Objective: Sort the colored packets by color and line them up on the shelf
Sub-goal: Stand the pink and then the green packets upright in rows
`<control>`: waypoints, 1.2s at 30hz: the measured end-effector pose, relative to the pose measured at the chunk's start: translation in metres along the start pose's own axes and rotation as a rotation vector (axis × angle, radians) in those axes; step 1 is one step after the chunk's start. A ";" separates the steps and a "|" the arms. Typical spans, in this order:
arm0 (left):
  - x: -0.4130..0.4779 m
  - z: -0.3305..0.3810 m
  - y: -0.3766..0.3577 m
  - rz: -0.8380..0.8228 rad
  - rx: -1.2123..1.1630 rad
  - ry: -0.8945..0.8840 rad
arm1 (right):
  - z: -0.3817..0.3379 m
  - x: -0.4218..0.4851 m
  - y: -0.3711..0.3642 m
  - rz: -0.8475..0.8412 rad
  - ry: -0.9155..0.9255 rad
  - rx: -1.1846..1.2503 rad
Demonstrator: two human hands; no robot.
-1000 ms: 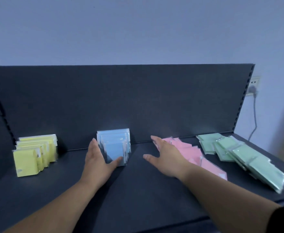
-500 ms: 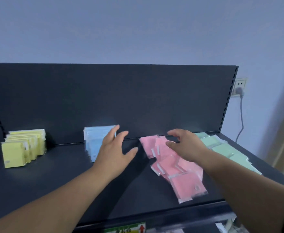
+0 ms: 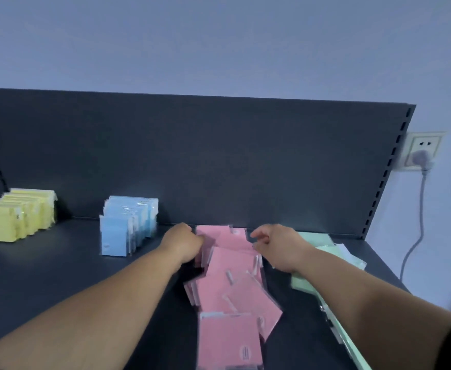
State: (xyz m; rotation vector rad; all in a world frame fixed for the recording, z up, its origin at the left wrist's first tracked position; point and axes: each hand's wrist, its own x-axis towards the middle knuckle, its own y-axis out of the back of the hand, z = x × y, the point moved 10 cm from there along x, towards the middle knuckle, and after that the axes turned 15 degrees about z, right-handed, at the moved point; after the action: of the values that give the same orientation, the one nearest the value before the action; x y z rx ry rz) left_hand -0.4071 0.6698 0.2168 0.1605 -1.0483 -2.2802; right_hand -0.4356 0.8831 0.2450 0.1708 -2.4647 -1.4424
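Observation:
A loose pile of pink packets (image 3: 232, 297) runs from the back panel to the front edge of the dark shelf (image 3: 58, 276). My left hand (image 3: 184, 243) grips the left side of the rearmost pink packets, fingers curled. My right hand (image 3: 275, 244) curls at their right edge, thumb and fingers pinched there. Blue packets (image 3: 125, 228) stand upright in a row left of my hands. Yellow packets (image 3: 18, 217) stand in a row at the far left. Green packets (image 3: 315, 241) lie flat on the right, partly hidden by my right arm.
The shelf's dark back panel (image 3: 219, 156) rises behind all the packets. A slotted upright closes the right end. A wall socket (image 3: 422, 153) with a plug and hanging cable is on the wall to the right.
My left hand left the blue row and moved right to the pink pile. Both hands now close on the rear pink packets. The view has tilted down and nearer.

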 end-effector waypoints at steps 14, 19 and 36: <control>0.018 -0.013 -0.024 -0.157 -0.231 0.185 | 0.008 0.046 -0.035 -0.057 -0.269 0.310; 0.025 0.001 -0.009 -0.072 -0.337 0.053 | 0.006 0.046 -0.033 -0.014 -0.354 0.589; 0.024 0.028 0.045 0.066 -0.732 -0.064 | -0.024 0.030 0.015 0.166 -0.181 0.764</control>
State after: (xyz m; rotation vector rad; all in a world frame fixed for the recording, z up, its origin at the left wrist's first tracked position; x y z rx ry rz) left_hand -0.4141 0.6512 0.2715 -0.2450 -0.1908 -2.4609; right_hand -0.4561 0.8631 0.2743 -0.0198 -2.9695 -0.4090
